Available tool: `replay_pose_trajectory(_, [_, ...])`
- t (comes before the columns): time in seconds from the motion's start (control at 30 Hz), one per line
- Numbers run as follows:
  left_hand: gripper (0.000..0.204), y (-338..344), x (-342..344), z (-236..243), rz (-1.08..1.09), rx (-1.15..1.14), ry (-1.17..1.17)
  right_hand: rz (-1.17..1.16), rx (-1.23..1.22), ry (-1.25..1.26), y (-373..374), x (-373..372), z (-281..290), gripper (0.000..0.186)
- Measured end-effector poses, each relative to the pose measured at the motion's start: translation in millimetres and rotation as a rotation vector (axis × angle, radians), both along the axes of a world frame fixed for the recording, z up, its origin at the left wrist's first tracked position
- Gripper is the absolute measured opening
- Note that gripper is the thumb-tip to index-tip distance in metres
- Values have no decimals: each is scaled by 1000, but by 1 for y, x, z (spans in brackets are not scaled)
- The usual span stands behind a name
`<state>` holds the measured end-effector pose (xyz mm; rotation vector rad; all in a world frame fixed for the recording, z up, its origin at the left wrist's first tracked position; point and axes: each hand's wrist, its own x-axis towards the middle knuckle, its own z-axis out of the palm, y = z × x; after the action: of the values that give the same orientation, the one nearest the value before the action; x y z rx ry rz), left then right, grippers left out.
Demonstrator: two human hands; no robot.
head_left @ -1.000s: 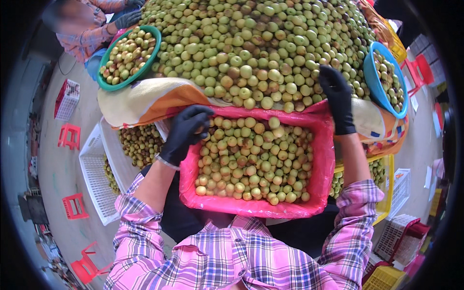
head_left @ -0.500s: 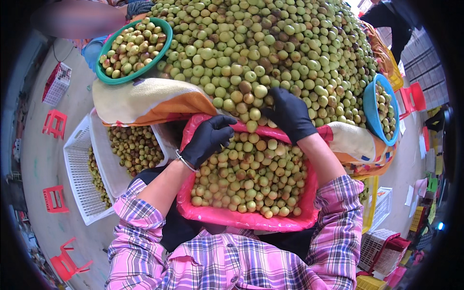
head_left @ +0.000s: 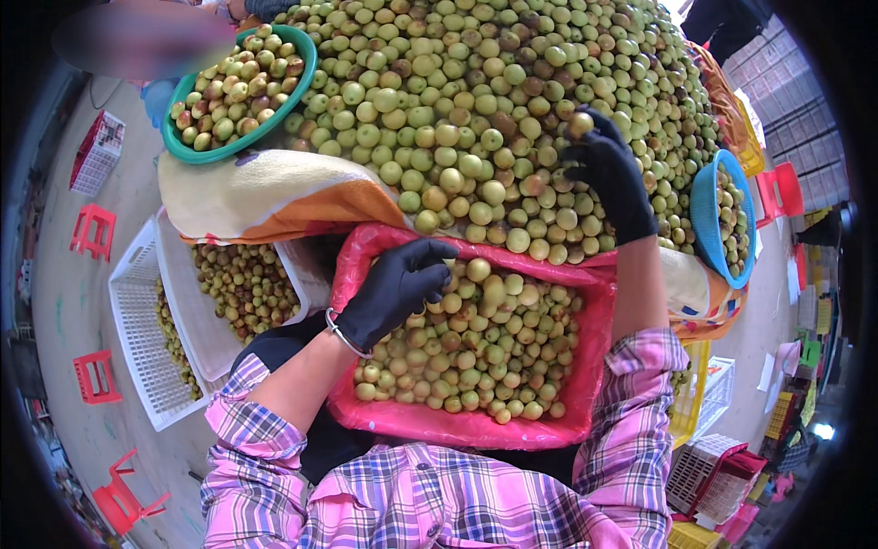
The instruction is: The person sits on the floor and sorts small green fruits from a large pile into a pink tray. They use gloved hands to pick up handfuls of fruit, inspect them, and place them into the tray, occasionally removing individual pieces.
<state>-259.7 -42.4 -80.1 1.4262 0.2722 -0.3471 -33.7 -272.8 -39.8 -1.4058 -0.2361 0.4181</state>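
Note:
A wide heap of round green and brownish jujubes (head_left: 439, 110) rises in front of me. My right hand (head_left: 608, 174), in a black glove, is over the heap's right part, its fingers closed on one brownish jujube (head_left: 581, 124). Nearer to me is a basket lined with pink plastic (head_left: 457, 428), holding many jujubes (head_left: 494, 352). My left hand (head_left: 395, 288), also black-gloved, hovers over that basket's far left corner. Its fingers are curled inward, and whatever lies inside them is hidden. A bracelet (head_left: 347, 335) circles my left wrist.
A green bowl (head_left: 306, 69) of jujubes sits at the heap's left, a blue basket (head_left: 709, 220) at its right. Patterned cloth (head_left: 274, 188) covers the heap's near edge. White crates (head_left: 137, 366) with fruit stand left; red stools (head_left: 94, 231) dot the floor. A person (head_left: 722, 23) stands far right.
My right hand has moved up and right from the heap's near edge and now grips a brownish jujube. My left hand has stayed over the basket's corner, slightly lower in view.

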Motion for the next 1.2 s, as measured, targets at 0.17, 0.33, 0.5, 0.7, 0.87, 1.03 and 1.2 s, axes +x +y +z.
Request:
replay_pose_trajectory(0.17, [36,-8,-3,4,-9,-44,-19,-2,-440,-283,18,31,8,26])
replay_pose_trajectory(0.33, [36,-6,-4,1,-26,9,-31,140,-1143,-969,63,11,-11,21])
replay_pose_trajectory(0.5, [30,-2,-1,-20,41,316,-155,270,-1381,-971,72,8,-9,26])
replay_pose_trajectory(0.7, [23,22,20,-21,261,729,-524,376,-819,-714,34,8,-8,31])
replay_pose_trajectory(0.87, [27,28,47,-4,178,1052,-639,181,8,-92,-26,-26,-12,46])
replay_pose_trajectory(1.03, [35,14,60,-7,-32,1203,-497,30,211,198,-54,-31,-16,43])
replay_pose_trajectory(1.2, [41,9,62,-4,-32,1214,-479,-153,-318,-135,-24,-9,1,23])
